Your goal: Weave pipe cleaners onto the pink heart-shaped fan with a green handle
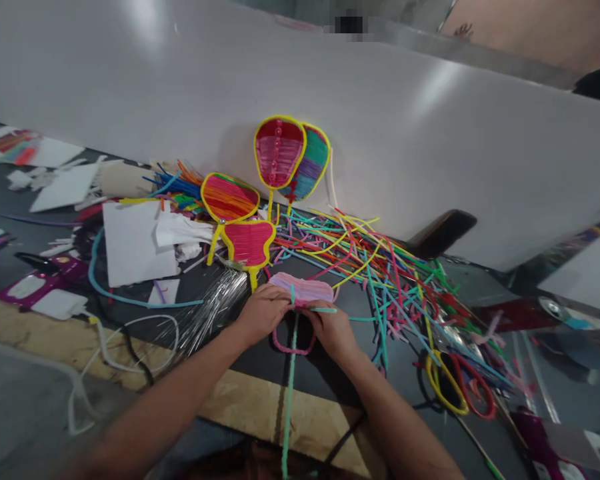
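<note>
Both our bare hands are meeting at the middle, fingers closed in a pinch. Our left hand (267, 312) is gripping the lower edge of one pink-and-lilac fuzzy piece (314, 289), and our right hand (334, 330) is pinching beside it where a mint-green stem (292, 373) is crossing; the fingers are overlapping too closely for us to tell every contact. The piece is lying just beyond our fingertips, and the stem is hanging down between our forearms. One pink loop (303, 353) is showing just below our hands.

Farther out, we are counting four yellow-rimmed panels. One pink panel (250, 243) and one orange-and-pink panel (229, 198) are lying ahead and to the left, near silver strands (220, 303). A red-and-pink panel (290, 157) is overlapping a teal-and-purple panel (316, 163), both leaning on the white wall (405, 147); the red one is carrying a single row of beads, too small for us to count surely.

To the right, a loose heap of colored stems (360, 253) is spreading over the dark desk (400, 360), with one dark phone-like object (445, 233) leaning behind it and two loops, one yellow (433, 380) and one red (490, 400), lying nearer us. Leftward, a white square sheet (135, 243) is lying beyond a purple device (65, 277), whose pale patches are blurring past reading.
</note>
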